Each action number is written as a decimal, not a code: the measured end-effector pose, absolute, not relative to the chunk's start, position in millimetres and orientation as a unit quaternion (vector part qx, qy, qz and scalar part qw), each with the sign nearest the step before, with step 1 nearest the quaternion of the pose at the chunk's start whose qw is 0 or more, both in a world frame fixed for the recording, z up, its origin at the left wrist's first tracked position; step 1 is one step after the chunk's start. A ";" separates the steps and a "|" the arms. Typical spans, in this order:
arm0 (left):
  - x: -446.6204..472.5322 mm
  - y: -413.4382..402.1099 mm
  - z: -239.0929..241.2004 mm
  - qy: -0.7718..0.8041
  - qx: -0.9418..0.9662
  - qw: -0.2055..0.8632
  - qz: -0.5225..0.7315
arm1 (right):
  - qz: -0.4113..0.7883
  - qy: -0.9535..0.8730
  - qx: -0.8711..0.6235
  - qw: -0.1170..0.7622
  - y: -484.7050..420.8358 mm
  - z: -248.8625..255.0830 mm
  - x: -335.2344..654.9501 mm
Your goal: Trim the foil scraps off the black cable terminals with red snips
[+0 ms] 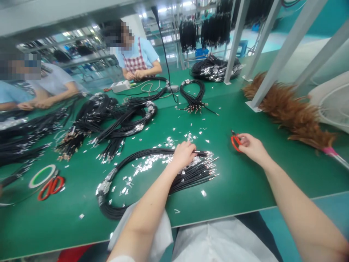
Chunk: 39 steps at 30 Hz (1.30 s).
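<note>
Left hand closed around part of a looped bundle of slim black metal-tipped cables, lying on smooth green tabletop among flat silvery scraps; right hand grips red-handled metal cutters, apart from the bundle

You have your widest bare stretch of the table along its near edge, right of the looped cable bundle under your left hand. From there a narrower lane runs back between the bundle's tips and the red cutters in your right hand, past a smaller cable loop, to a cable heap by the far edge. Rightward, the feather duster and metal posts block you; leftward, the scissors and tape roll.
</note>
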State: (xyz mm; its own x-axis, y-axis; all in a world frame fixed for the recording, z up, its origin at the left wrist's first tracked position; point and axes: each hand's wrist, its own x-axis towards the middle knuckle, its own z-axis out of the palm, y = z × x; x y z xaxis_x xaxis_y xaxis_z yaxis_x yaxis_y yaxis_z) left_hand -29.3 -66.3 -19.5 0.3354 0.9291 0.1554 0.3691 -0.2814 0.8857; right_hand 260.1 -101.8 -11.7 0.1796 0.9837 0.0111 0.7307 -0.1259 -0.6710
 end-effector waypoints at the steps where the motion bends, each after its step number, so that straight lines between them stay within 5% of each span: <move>1: -27.0 -66.6 -15.3 0.443 0.717 0.403 0.357 | 0.291 -0.567 -0.692 0.339 -103.2 -11.9 259.2; 7: -16.7 -66.4 6.6 0.346 0.754 0.461 0.316 | 0.503 -0.493 -0.546 0.453 -109.0 -8.3 245.1; 20: -14.9 -81.8 20.1 0.393 0.673 0.424 0.461 | 0.494 -0.495 -0.432 0.569 -105.4 40.0 159.9; 31: -4.3 -90.5 26.6 0.400 0.682 0.387 0.475 | 0.428 -0.545 -0.446 0.566 -103.6 51.3 147.4; 39: -12.2 -84.7 25.1 0.370 0.536 0.680 0.337 | 0.608 -0.488 -0.355 0.516 -83.0 38.7 143.8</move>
